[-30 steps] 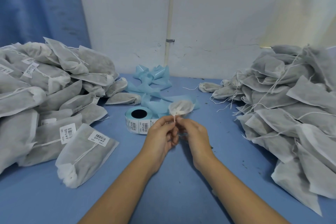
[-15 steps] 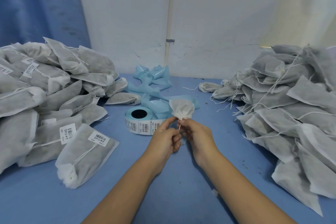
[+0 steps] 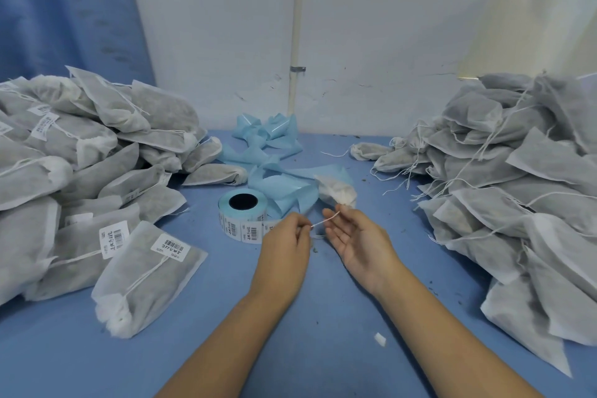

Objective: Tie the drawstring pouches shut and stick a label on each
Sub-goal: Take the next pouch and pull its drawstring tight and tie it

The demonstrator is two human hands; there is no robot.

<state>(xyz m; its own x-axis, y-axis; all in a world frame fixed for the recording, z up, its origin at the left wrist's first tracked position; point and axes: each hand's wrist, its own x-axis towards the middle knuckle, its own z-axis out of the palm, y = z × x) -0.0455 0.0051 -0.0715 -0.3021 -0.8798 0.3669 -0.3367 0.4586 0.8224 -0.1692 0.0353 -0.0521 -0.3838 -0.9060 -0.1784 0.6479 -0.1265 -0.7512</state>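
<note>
The pouch (image 3: pixel 336 192) is near mid-tabletop, beside the label roll (image 3: pixel 244 215); it looks light, soft and limp. The left hand (image 3: pixel 286 245) pinches its thin drawstring (image 3: pixel 324 220); the right hand (image 3: pixel 361 239) lies palm-up, fingers loose. It is probably best held at the gathered neck.

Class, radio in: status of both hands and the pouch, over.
Left hand pinches the drawstring. Right hand open, palm up, by the pouch. Label roll beside, not blocking.
</note>
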